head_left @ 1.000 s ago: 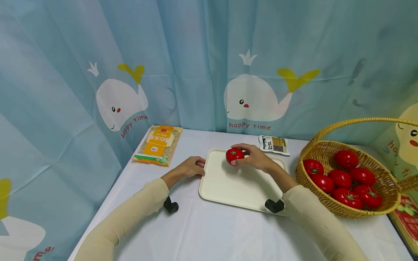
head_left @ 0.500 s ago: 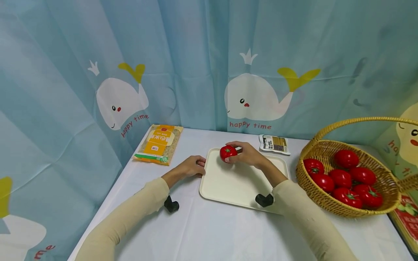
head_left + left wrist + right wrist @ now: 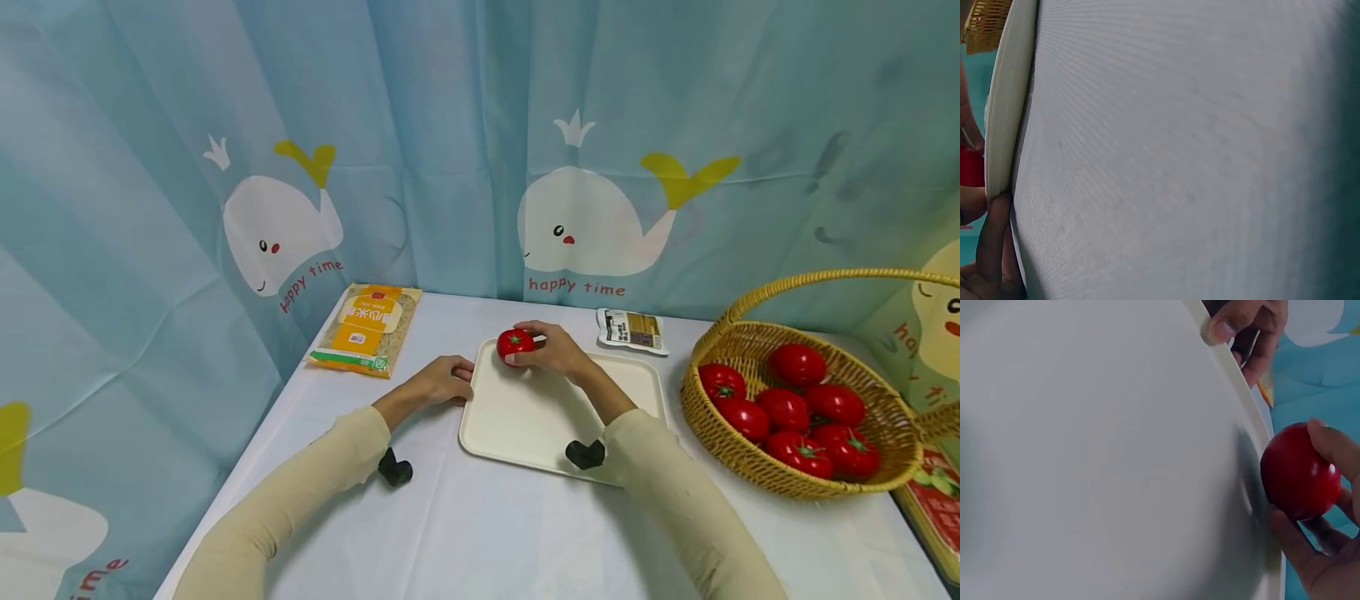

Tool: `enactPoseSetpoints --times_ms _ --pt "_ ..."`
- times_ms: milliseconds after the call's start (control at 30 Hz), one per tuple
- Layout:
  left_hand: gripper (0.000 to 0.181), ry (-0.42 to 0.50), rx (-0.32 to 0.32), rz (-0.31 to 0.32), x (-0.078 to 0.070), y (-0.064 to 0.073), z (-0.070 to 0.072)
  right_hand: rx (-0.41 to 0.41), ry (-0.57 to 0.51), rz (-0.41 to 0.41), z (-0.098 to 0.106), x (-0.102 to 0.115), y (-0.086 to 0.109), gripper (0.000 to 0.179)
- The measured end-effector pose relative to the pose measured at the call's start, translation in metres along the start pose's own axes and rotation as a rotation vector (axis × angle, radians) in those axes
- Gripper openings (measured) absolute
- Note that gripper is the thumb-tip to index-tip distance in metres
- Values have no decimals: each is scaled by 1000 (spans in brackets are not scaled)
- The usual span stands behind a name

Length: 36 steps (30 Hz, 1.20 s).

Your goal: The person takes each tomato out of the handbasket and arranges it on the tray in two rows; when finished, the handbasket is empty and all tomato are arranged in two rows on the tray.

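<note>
A tomato (image 3: pixel 514 346) is held at the tray's far left corner by the right hand (image 3: pixel 555 348), its fingers curved and parted to the fruit's width; contact with the tray (image 3: pixel 525 429) cannot be told. The tray's left edge is pinched by the left hand (image 3: pixel 442 379), its fingers nearly closed. Other tomatoes (image 3: pixel 783 411) are contained in a basket (image 3: pixel 708 425) on the counter (image 3: pixel 420 542).
</note>
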<state>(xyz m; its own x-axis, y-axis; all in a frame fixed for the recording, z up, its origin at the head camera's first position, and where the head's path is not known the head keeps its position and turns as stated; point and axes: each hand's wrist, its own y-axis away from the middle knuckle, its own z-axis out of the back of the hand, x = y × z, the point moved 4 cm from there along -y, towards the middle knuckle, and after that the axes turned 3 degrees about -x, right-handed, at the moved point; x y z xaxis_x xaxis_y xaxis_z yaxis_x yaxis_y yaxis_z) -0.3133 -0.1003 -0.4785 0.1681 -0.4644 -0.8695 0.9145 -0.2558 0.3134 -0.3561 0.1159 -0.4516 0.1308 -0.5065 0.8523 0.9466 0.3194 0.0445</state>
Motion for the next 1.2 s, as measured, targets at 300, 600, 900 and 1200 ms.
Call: enactPoseSetpoints --times_ms 300,600,900,1200 --pt "52 -1 -1 7 1 -2 -1 -35 3 -24 -13 4 -7 65" --pt "53 11 8 4 3 -4 -1 -84 23 -13 -26 6 -15 64" --pt "53 -3 4 -1 1 -4 1 -90 38 -13 -30 9 -18 62" --pt "52 -4 3 7 5 -7 0 -69 71 -21 -30 8 -17 66"
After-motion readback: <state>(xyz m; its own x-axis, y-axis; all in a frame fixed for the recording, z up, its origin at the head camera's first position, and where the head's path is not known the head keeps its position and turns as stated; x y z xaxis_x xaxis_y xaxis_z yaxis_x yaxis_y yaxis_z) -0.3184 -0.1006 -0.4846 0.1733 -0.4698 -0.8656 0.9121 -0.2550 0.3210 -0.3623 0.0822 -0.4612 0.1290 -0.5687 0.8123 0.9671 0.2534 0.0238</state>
